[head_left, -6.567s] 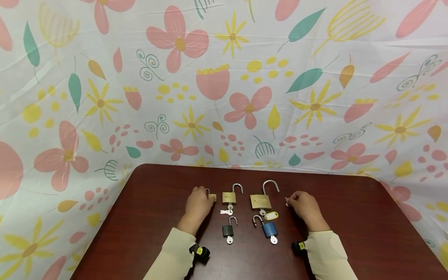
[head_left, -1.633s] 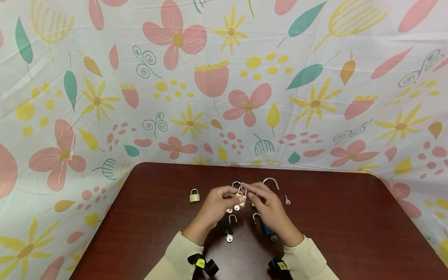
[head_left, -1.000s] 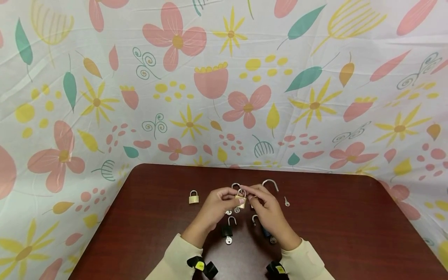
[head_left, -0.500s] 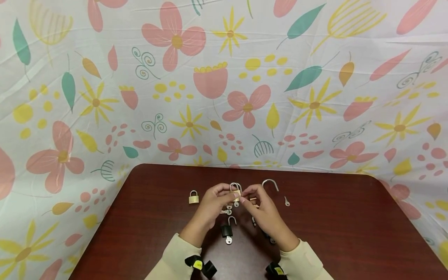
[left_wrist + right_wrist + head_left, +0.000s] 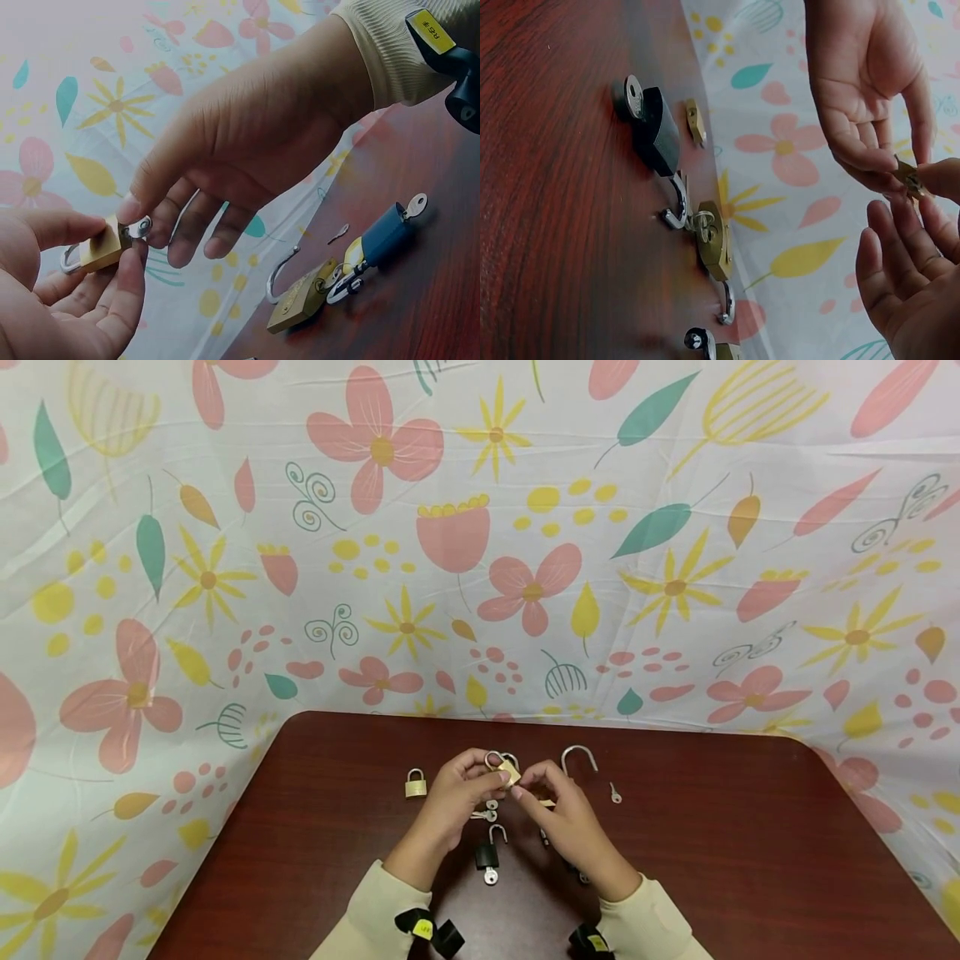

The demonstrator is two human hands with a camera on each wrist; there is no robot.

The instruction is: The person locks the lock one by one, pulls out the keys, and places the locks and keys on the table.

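Note:
Over the middle of the table, my left hand [image 5: 446, 802] holds a small brass padlock [image 5: 509, 772] between thumb and fingers. The padlock is tilted, its shackle pointing up and left. My right hand [image 5: 566, 822] reaches in from the other side. In the left wrist view a silver key [image 5: 139, 227] sits at the bottom of the padlock, with my right thumb and forefinger pinching its head. The other right fingers extend loosely. Behind the hands, a medium brass padlock [image 5: 715, 244] with its keys and a large brass padlock [image 5: 300, 296] are partly hidden in the head view.
A small brass padlock [image 5: 416, 783] stands at the left, and a loose key [image 5: 616, 793] lies at the right. Nearer are a black padlock [image 5: 487, 857] and a blue padlock [image 5: 386, 234], each with a key in it. A flowered cloth [image 5: 480, 568] hangs behind the table [image 5: 750, 843].
Both hands came from opposite sides to the middle, bringing up the small brass padlock with a key. Within the last half second, the padlock has tilted, its shackle swinging left.

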